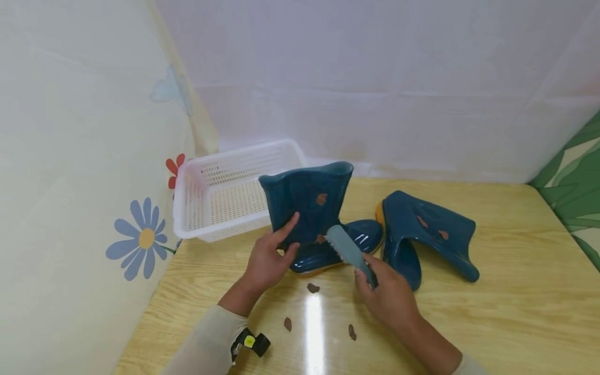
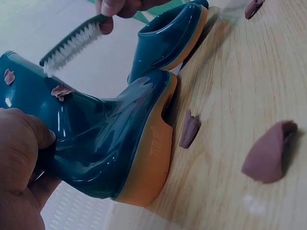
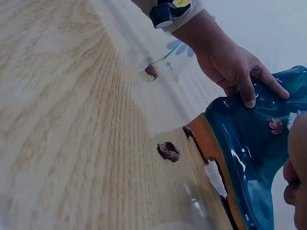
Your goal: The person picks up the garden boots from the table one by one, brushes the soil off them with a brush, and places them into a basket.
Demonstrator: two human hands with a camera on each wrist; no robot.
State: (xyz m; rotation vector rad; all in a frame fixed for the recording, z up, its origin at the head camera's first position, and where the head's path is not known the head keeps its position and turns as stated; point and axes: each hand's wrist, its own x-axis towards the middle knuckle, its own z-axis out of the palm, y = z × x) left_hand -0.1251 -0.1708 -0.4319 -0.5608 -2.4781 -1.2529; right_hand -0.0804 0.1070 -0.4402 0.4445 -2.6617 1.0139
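A dark teal rain boot (image 1: 292,198) with an orange-yellow sole stands on the table. My left hand (image 1: 270,258) holds it by the left side of the shaft, thumb and index finger lying on the near face. Two brown clumps stick to that shaft, an upper one (image 1: 321,199) and a lower one (image 2: 61,92). With my right hand (image 1: 389,294) I grip the handle of a grey-green scrubbing brush (image 1: 347,247). Its white bristles (image 2: 72,48) are close beside the lower clump; whether they touch it I cannot tell.
The other rain boot (image 1: 433,226) lies tipped over at the right, brown clumps on its shaft. Behind on the left is a white perforated plastic basket (image 1: 234,226). Several loose brown pieces (image 1: 288,324) are scattered on the wooden table (image 1: 520,312) near me.
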